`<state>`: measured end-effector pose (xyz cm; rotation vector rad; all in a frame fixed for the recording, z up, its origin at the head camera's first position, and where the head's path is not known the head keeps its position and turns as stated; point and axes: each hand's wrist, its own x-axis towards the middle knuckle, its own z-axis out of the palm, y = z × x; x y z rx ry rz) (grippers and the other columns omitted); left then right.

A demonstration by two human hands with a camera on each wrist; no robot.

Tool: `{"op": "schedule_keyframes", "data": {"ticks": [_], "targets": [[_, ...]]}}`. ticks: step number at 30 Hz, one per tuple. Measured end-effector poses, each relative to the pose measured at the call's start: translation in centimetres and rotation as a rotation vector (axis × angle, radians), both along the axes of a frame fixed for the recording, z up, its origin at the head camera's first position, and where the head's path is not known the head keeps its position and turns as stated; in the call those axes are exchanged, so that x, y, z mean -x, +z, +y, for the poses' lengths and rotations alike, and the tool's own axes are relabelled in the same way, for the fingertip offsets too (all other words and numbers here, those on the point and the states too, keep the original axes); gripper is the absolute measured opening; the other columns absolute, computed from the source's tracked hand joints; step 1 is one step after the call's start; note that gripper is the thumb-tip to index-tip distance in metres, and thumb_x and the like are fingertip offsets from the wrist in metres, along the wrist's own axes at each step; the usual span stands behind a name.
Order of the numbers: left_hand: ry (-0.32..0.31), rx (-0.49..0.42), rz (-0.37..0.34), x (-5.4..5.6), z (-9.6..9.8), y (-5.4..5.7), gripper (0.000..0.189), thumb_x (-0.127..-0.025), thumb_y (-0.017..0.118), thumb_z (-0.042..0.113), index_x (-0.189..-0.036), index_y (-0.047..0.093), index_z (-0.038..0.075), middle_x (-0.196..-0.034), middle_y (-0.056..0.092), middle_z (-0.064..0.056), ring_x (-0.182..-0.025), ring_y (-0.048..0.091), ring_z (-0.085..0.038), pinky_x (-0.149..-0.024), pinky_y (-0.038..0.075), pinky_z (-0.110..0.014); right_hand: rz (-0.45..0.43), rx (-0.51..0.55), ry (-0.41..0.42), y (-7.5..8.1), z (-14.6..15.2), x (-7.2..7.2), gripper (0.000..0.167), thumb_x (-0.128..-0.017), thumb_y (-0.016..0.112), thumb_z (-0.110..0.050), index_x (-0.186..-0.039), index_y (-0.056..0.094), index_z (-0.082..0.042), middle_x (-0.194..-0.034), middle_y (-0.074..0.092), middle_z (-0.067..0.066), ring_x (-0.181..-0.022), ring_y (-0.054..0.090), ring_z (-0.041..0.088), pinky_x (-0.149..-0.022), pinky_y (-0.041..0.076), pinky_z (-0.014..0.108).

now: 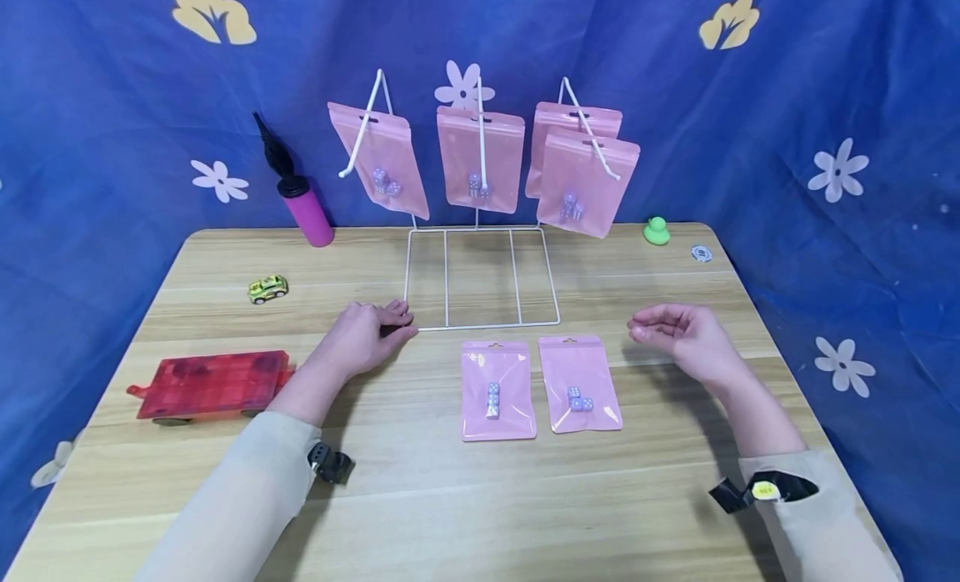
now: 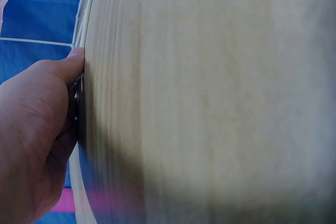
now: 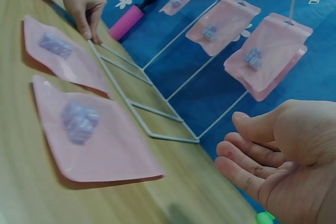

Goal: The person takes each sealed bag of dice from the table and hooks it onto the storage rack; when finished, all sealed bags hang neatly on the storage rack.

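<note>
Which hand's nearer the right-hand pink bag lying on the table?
Right. The right hand is just to the right of that pink bag; the left hand is farther off, leftward, pinching the near left corner of the white rack.

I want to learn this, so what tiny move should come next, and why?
Perhaps the right grip should pinch the top of the nearest pink plastic bag lying on the wooden table: that grip looks empty and close by, and similar pink bags hang from the white wire rack, whose corner the left grip holds.
</note>
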<state>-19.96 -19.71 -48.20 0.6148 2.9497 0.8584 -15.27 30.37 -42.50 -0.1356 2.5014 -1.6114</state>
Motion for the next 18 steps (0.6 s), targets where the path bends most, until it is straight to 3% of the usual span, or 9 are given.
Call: {"op": "schedule_keyframes", "data": {"ticks": [8, 18], "targets": [[-0.005, 0.003, 0.019, 0.0, -0.1, 0.1, 0.034, -0.099, 0.078, 0.023, -0.125, 0.076, 0.001, -0.135, 0.067, -0.016, -0.134, 0.059, -0.033, -0.118, 0.042, -0.05, -0.103, -0.003, 0.049, -2.4, -0.6, -1.4, 0.028, -0.095, 0.08, -0.006, -0.116, 0.071, 0.011, -0.105, 0.076, 0.021, -0.095, 0.076, 0.03, -0.08, 0.063, 0.029], [-0.012, -0.007, 0.023, -0.1, -0.1, 0.0, 0.034, -0.099, 0.078, 0.023, -0.125, 0.076, 0.001, -0.135, 0.067, -0.016, -0.134, 0.059, -0.034, -0.117, 0.043, -0.05, -0.222, -0.203, -0.015, -3.2, -3.2, -2.7, 0.032, -0.086, 0.091, -0.017, -0.101, 0.074, 0.006, -0.082, 0.074, 0.009, -0.074, 0.07, 0.02, -0.064, 0.061, 0.03]]}}
